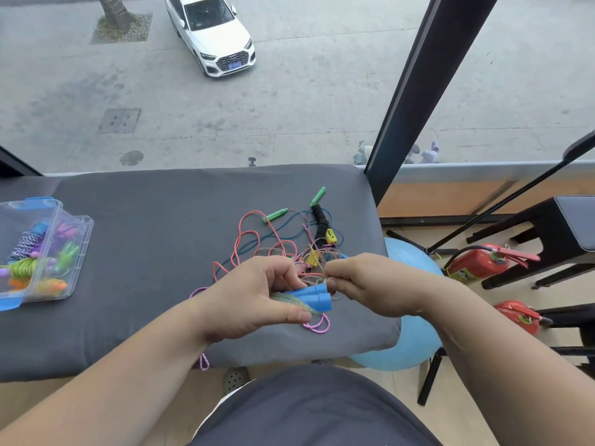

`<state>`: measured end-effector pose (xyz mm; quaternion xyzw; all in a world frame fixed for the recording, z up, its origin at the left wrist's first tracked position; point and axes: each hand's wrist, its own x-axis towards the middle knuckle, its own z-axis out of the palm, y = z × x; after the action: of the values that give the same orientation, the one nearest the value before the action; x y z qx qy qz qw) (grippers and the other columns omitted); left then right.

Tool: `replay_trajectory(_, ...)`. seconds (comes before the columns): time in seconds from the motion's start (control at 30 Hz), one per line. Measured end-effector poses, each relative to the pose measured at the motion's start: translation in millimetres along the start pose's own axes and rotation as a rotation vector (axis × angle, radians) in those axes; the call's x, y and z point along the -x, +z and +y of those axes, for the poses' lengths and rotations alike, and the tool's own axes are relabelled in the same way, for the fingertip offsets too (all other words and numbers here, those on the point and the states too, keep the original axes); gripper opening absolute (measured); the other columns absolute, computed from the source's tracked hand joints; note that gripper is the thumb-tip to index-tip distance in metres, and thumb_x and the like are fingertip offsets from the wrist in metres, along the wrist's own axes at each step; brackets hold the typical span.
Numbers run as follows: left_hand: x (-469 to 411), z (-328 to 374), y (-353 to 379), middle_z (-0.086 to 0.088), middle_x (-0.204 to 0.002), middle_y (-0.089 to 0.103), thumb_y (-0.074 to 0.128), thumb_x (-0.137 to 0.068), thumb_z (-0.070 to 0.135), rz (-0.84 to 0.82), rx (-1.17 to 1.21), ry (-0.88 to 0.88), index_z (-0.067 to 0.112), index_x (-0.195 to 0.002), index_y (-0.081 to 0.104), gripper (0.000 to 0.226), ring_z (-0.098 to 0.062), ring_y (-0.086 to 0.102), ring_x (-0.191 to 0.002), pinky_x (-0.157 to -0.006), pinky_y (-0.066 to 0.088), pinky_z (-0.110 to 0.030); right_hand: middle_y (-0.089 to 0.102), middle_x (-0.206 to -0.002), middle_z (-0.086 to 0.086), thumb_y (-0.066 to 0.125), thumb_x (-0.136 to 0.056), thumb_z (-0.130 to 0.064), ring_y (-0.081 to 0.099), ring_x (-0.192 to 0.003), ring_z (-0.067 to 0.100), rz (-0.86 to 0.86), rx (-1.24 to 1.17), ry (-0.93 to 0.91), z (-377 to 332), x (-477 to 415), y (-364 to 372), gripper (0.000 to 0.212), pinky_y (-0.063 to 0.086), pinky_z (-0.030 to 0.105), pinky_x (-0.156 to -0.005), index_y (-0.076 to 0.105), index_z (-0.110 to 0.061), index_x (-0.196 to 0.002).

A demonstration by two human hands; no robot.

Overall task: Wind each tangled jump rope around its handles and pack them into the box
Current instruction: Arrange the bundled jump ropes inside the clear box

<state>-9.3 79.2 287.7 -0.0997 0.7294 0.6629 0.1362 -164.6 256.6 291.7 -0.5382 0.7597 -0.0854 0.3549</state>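
My left hand (257,294) grips a pair of blue handles (314,296) with multicoloured rope wound round them. Just to the right, my right hand (363,284) pinches the thin rope (325,278) where it leaves the handles. Behind the hands a tangle lies on the grey cushion (145,252): a pink rope (248,239), two green handles (275,215), a black handle (322,223), yellow handles (330,236). A purple braided rope (317,326) loops under my left hand. The clear plastic box (69,252) at the left holds several wound ropes.
A blue exercise ball (409,342) sits right of the cushion, beside two red fire extinguishers (476,263) and black stools (560,233). A window with a dark frame post (418,91) rises behind the cushion. The cushion's front edge is near my lap.
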Motion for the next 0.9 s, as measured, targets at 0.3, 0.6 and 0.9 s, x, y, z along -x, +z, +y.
replay_trajectory(0.3, -5.5, -0.5, -12.6, 0.008, -0.070, 0.052, 0.086, -0.062, 0.044, -0.006, -0.373, -0.032, 0.027, -0.076, 0.056, 0.036, -0.013, 0.048, -0.066, -0.062, 0.040, -0.034, 0.046, -0.076, -0.002, 0.041, -0.105, -0.032, 0.043, -0.075, 0.022, -0.048, 0.223, -0.025, -28.1, -21.4, -19.9, 0.026, 0.030, 0.034, -0.067, 0.050, -0.015, -0.087)
replay_trajectory(0.6, -16.6, -5.6, 5.0, 0.008, -0.073, 0.067, 0.092, -0.066, 0.036, 0.333, -0.427, -0.073, 0.024, -0.078, 0.062, 0.034, -0.005, 0.054, -0.060, -0.060, 0.045, -0.024, 0.037, -0.073, -0.003, 0.045, -0.095, -0.021, 0.041, -0.065, 0.025, 0.226, 0.415, 0.130, -40.5, -5.0, -1.3, 0.012, 0.031, 0.036, -0.054, 0.036, -0.020, -0.087)
replay_trajectory(0.9, -23.8, 8.3, -4.3, -0.008, -0.075, 0.074, 0.090, -0.073, 0.012, 0.499, 0.035, -0.128, 0.009, -0.086, 0.062, 0.031, -0.010, 0.065, -0.059, -0.055, 0.046, -0.019, 0.045, -0.065, -0.003, 0.051, -0.097, -0.018, 0.044, -0.057, 0.027, 0.478, 0.302, 0.199, -39.1, -2.0, 12.3, 0.016, 0.029, 0.038, -0.049, 0.042, -0.023, -0.084)
